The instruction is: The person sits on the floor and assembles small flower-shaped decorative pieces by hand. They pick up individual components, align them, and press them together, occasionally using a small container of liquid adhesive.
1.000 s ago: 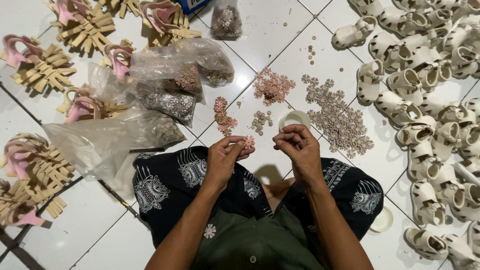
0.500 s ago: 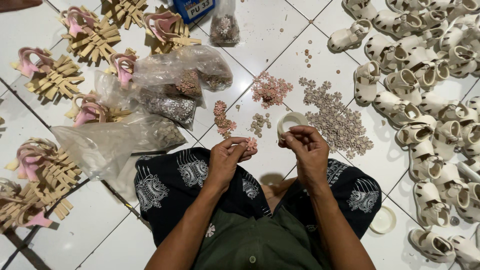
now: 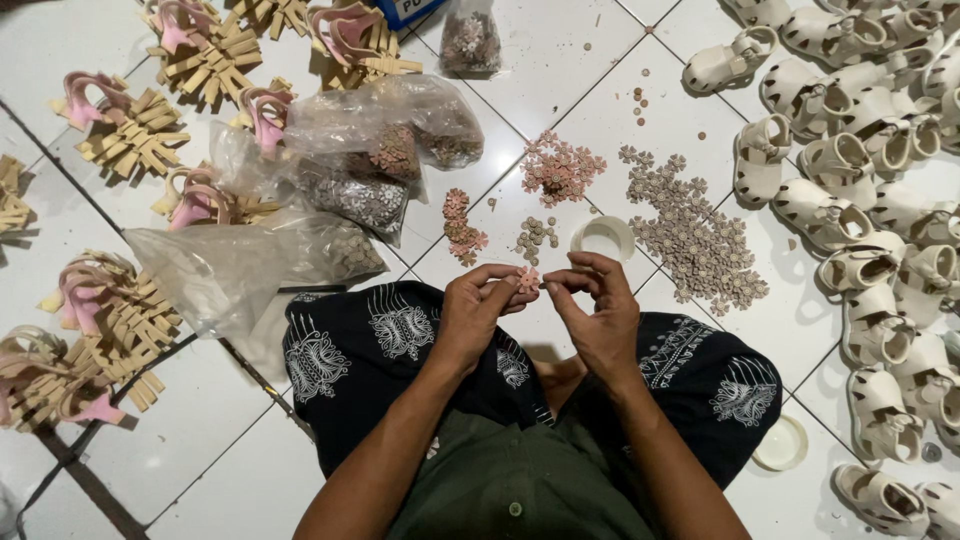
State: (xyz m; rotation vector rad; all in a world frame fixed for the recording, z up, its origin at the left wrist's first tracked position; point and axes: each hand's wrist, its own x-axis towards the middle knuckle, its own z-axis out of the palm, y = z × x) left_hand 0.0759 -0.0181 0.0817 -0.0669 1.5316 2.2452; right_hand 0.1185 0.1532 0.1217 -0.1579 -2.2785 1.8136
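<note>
Head view looks straight down on a person who sits cross-legged on a white tiled floor (image 3: 560, 70), with black patterned cloth over the knees. Both hands meet in the middle, just above the lap. The left hand (image 3: 478, 310) pinches a small pink flower piece (image 3: 527, 279) between thumb and fingertips, and the right hand (image 3: 597, 312) has its fingertips closed together right beside that same piece — if it grips something very small of its own, I cannot tell.

On the floor just beyond the hands stands a small white round cup (image 3: 604, 237). To its right lies a wide pile of beige flower pieces (image 3: 692, 235), and farther away a pile of pink flower pieces (image 3: 560, 168). Left of the cup there is a little group of beige beads (image 3: 537, 237) and a short row of pink pieces (image 3: 460, 225).

On the left side lie clear plastic bags (image 3: 300, 190) with more small pieces inside, one of them almost flat near the left knee. Around them, at the far left, are many tan strappy sandal uppers with pink parts (image 3: 130, 135). Along the right side — from far to near — rows of cream children's sandals (image 3: 850, 170) are spread. A white lid (image 3: 781, 443) lies near the right knee.
</note>
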